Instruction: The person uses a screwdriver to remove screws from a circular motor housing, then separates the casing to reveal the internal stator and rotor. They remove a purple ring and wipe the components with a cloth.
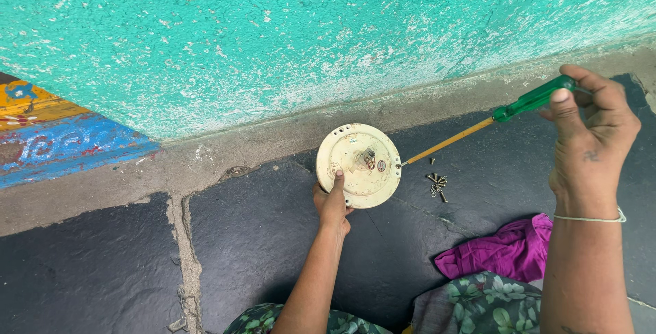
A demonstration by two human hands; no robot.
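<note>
Left hand: the left hand steadies a round cream-coloured metal motor cover disc from its near edge, thumb pressed flat on the face, the other fingers tucked under the rim and hidden; the grip looks meant to stop the disc turning or sliding.

Right hand: the right hand is closed on the translucent green handle of a long screwdriver with a yellow shaft, fingers wrapped round the handle and thumb laid along it.

Tool angle: the shaft slants down and left, its tip meeting the disc's right rim, seemingly at a screw point.

Disc position: on the dark grey stone floor, just beside the pale cement strip under the rough turquoise painted wall.

Disc look: scuffed, yellowed enamel, 1 short spindle at the centre with brownish fittings beside it, small holes near the rim.

Loose parts: a small heap of dark metal screws lies near the disc, under the shaft, within easy reach.

Nearby: a crumpled magenta cloth by the right forearm; green floral fabric at the bottom edge.
</note>
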